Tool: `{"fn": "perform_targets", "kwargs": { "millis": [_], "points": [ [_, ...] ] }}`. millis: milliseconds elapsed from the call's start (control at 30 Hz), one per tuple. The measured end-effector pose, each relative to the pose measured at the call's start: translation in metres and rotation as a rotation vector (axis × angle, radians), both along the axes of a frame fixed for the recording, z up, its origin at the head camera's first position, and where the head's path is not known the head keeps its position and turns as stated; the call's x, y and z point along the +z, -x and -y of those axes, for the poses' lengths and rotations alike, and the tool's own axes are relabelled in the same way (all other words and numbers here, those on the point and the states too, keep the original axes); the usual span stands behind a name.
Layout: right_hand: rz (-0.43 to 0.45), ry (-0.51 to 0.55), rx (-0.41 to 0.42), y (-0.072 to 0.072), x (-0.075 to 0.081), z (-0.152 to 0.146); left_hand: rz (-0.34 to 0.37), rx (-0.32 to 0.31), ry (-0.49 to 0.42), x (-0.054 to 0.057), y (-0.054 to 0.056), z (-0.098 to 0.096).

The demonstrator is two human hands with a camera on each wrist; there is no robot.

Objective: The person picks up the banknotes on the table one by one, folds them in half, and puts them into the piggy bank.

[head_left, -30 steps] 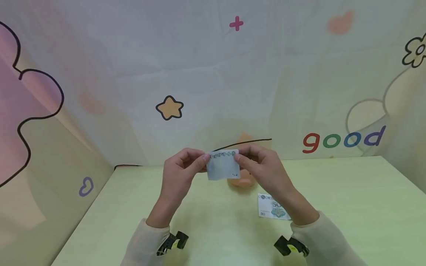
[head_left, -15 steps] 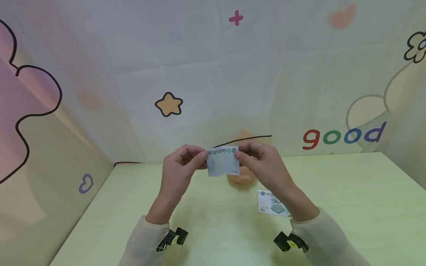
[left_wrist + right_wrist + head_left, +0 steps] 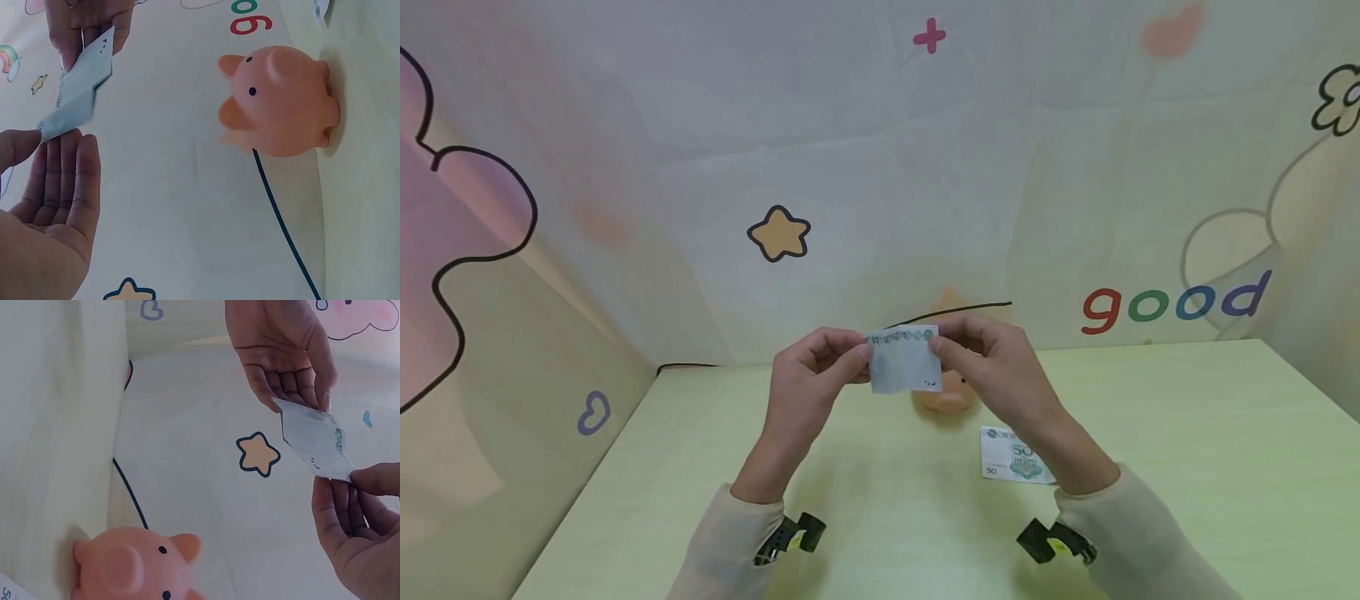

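A small banknote [image 3: 906, 363] with green print along its top edge is held up between both hands in the head view. My left hand [image 3: 812, 392] pinches its left edge between thumb and fingers. At the opposite edge my right hand [image 3: 1000, 375] pinches it the same way. A crease bends the note in the left wrist view, where its lower part [image 3: 67, 117] angles away from the upper part. Behind the note stands a pink piggy bank [image 3: 281, 103], mostly covered by the note and right hand in the head view.
A second banknote [image 3: 1015, 457], marked 50, lies on the pale green table [image 3: 895, 517] under my right forearm. A printed cloth backdrop [image 3: 880, 183] rises behind the table. Black camera mounts [image 3: 790, 537] sit at both wrists.
Both hands keep their pinch on the banknote, which stays nearly in place. The whole head view has shifted slightly upward in the frame.
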State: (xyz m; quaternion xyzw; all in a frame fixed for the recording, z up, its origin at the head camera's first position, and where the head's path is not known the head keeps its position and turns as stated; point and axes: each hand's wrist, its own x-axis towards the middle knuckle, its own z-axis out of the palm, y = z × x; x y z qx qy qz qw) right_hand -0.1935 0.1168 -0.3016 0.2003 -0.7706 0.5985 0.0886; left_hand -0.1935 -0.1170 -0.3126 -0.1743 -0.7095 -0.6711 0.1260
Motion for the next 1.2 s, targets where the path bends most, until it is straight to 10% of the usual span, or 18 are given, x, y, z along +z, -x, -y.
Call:
{"fn": "perform_targets", "kwargs": {
  "millis": [1200],
  "points": [
    [-0.054,0.084,-0.048,0.0018,0.0003,-0.0033,0.016,-0.015,0.066,-0.0051,0.0017,-0.0053]
  ]
}}
